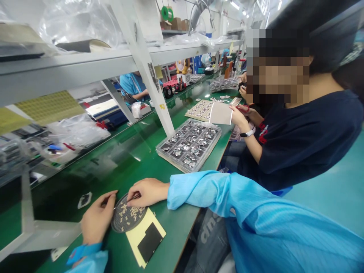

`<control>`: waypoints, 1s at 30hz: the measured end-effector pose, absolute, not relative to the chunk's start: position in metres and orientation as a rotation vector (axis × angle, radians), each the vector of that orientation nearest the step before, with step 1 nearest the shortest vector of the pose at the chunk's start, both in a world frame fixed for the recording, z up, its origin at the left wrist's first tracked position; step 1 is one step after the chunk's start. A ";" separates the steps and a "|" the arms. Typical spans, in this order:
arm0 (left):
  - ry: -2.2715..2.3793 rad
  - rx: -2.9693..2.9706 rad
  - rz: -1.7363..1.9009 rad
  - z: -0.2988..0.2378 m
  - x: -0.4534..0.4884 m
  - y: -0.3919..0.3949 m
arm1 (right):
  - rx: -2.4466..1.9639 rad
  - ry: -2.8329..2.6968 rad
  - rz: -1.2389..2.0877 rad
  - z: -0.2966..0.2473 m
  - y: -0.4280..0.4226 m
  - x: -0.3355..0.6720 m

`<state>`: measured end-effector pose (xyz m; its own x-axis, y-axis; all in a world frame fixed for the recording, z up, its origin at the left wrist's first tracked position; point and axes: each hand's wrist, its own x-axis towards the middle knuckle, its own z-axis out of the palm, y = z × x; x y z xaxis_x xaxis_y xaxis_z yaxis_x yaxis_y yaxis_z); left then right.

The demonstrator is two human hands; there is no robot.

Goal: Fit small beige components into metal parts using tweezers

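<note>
Blue sleeve (216, 197), mesh disc (117, 223), green bench (179, 231), wht shelves (71, 64).

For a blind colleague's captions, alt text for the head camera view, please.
The left hand and right hand, holding tweezers, work over a round mesh tray of small pale pieces on a green bench. Beside it lies a yellow sheet; a co-worker holds a pale sheet nearby.

Long glossy green-topped workbench (170, 235) running away from the viewer. On it: clear plastic tray (189, 145) of metal parts in dark slots, round mesh tray (128, 213) with small pale pieces, touching a yellow sheet (145, 237) that carries a black rectangle (150, 242). Small dark-and-white piece (84, 200) lies apart; cardboard sheet of parts (199, 110) further along.
</note>
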<state>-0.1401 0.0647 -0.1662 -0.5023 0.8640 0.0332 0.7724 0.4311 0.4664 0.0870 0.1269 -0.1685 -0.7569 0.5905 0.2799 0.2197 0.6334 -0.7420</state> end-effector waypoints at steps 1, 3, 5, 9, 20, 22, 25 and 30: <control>2.468 1.437 0.643 -0.167 -0.140 0.064 | -0.637 -2.348 0.969 -0.169 0.127 0.087; 2.456 1.447 0.661 -0.167 -0.141 0.064 | -0.640 -2.347 0.962 -0.169 0.127 0.087; 2.445 1.457 0.671 -0.168 -0.141 0.064 | -0.640 -2.348 0.959 -0.168 0.127 0.088; 2.456 1.454 0.678 -0.167 -0.140 0.064 | -0.635 -2.362 0.975 -0.167 0.126 0.089; 2.468 1.468 0.688 -0.168 -0.139 0.064 | -0.688 -2.335 1.017 -0.164 0.123 0.090; 2.474 1.468 0.679 -0.168 -0.139 0.065 | -0.693 -2.344 1.019 -0.163 0.123 0.091; 2.479 1.473 0.672 -0.168 -0.137 0.064 | -0.671 -2.370 1.003 -0.163 0.123 0.091; 2.475 1.480 0.683 -0.165 -0.134 0.062 | -0.640 -2.383 0.964 -0.165 0.124 0.090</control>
<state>-0.1337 0.0621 -0.1652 -0.4892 0.8684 0.0807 0.7869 0.3996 0.4703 0.0902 0.1241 -0.1650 -0.7713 0.5810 0.2597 0.2370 0.6410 -0.7301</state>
